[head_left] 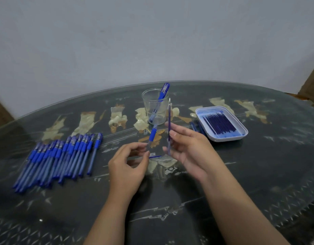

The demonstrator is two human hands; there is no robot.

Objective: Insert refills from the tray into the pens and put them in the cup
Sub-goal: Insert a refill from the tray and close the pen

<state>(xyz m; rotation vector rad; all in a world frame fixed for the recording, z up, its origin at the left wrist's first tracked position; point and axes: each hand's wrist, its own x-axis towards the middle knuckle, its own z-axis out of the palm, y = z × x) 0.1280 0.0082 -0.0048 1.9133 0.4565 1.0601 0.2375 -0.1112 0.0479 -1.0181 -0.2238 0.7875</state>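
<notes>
- L hand [128, 167]: low centre over the dark glass surface [170, 218]. Fingers curled, thumb + fingertips pinching the clear barrel of a pen [152, 136].
- That pen tilts up & slightly right. Its blue grip sits above the fingers, and its upper end lies just in front of the cup base in this view.
- R hand [186, 147]: just right of the L hand, the two apart, not touching. Fingers + thumb clamped on a thin dark-blue refill [169, 114], held near upright. Its top reaches abt cup-rim height in the picture and its lower end shows below the fingers.
- Pen & refill: side by side w/ a gap between, not joined.
- Cup [155, 110]: clear, upright, behind the hands at centre. One capped pen [162, 93] stands inside, leaning on the right rim w/ its cap end above the rim.
- Tray [226, 139]: white, rounded corners, right of the cup, well apart from it. A batch of spare refills [220, 125] lies side by side inside.
- Blue bits [193, 125] on the surface just left of the tray, too blurred to name.
- Pen row [64, 156]: left side, many pens lying side by side, blue grips at the far end.
- Small blue-and-clear piece [155, 157] lies flat between the hands, prob. a pen part, though the view is soft there.
</notes>
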